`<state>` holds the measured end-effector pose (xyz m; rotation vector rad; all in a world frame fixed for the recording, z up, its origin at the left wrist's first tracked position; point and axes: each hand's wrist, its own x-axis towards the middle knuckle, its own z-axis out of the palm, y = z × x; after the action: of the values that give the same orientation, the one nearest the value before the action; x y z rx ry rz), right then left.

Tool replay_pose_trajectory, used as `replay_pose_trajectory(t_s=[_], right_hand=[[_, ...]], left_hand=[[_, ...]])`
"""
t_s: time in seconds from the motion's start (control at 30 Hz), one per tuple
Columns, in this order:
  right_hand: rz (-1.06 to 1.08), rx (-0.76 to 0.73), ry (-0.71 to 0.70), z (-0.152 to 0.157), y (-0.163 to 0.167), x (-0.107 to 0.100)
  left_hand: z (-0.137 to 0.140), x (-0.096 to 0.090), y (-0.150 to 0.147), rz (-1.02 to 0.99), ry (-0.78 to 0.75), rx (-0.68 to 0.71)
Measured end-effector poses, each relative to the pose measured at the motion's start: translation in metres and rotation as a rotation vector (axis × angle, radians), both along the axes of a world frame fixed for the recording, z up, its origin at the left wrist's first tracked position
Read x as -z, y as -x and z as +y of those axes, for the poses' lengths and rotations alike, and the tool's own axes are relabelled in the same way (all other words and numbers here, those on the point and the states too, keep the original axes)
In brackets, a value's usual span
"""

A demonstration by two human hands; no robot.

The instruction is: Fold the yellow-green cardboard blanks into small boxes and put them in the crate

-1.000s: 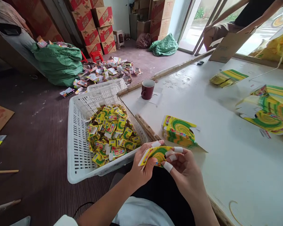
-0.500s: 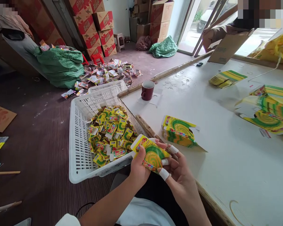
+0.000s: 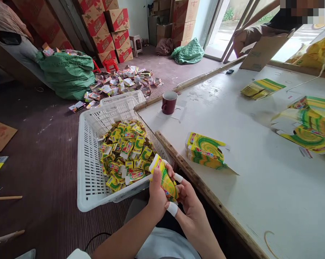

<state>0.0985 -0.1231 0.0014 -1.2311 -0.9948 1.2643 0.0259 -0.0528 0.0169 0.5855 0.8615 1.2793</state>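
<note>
My left hand (image 3: 157, 199) is closed round a small yellow and green printed carton (image 3: 166, 181), its thumb lying along the near side. White tape wraps fingertips of my right hand (image 3: 190, 205), whose thumb and fingers close about the carton's lower right end. Just beyond them stands a white plastic basket (image 3: 83, 162) with a heap of similar small cartons (image 3: 130, 151) in it. To the right, a stack of flattened yellow-green cartons (image 3: 205, 149) lies on the white table (image 3: 265, 190). The carton's underside is hidden by my hands.
A maroon mug (image 3: 169, 104) stands near the table's wooden edge (image 3: 189, 169). Further right lie more carton stacks (image 3: 310, 126). Behind the basket are scattered packets (image 3: 124, 81) and a green sack (image 3: 67, 73). A person sits beyond the table's cardboard box (image 3: 265, 52); another stands at left.
The carton has turned and tilted steeper, its broad face narrower to view. My right hand has moved left and closer round its lower end.
</note>
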Motion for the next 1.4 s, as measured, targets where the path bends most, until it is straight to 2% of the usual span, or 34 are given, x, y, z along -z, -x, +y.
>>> replay_pose_trajectory(t_s=[0.13,0.23,0.5,0.63,0.83,0.97,1.1,1.17,1.27,1.33,1.4], right_hand=[[0.028,0.057,0.024,0.004,-0.005,0.004],[0.018,0.099,0.01,0.002,-0.006,0.005],[-0.321,0.114,-0.151,-0.003,-0.001,0.0],[-0.285,0.157,-0.148,0.0,-0.014,0.0],[-0.205,0.17,-0.106,0.002,-0.026,0.003],[-0.306,0.187,-0.169,0.003,-0.031,0.0],[-0.547,0.064,-0.285,0.003,-0.048,-0.015],[-0.696,-0.034,-0.371,0.001,-0.056,-0.021],[-0.862,-0.129,-0.481,-0.003,-0.06,-0.025],[-0.931,-0.148,-0.511,-0.007,-0.059,-0.025],[-0.973,-0.126,-0.532,-0.011,-0.058,-0.024]], left_hand=[[-0.002,0.008,0.0,0.165,0.018,0.064],[-0.003,0.008,0.0,0.196,-0.009,0.102],[-0.002,0.004,0.008,0.343,-0.124,0.075],[-0.003,0.007,0.01,0.253,-0.178,0.147],[0.0,0.01,0.006,0.177,-0.017,0.085],[0.009,0.007,0.013,0.192,-0.045,0.151],[0.027,-0.006,0.039,0.16,-0.159,0.213],[0.034,-0.015,0.055,0.25,-0.247,0.305],[0.033,-0.026,0.068,0.577,-0.403,0.596],[0.025,-0.027,0.063,0.808,-0.476,0.791],[0.014,-0.024,0.052,0.931,-0.512,0.922]])
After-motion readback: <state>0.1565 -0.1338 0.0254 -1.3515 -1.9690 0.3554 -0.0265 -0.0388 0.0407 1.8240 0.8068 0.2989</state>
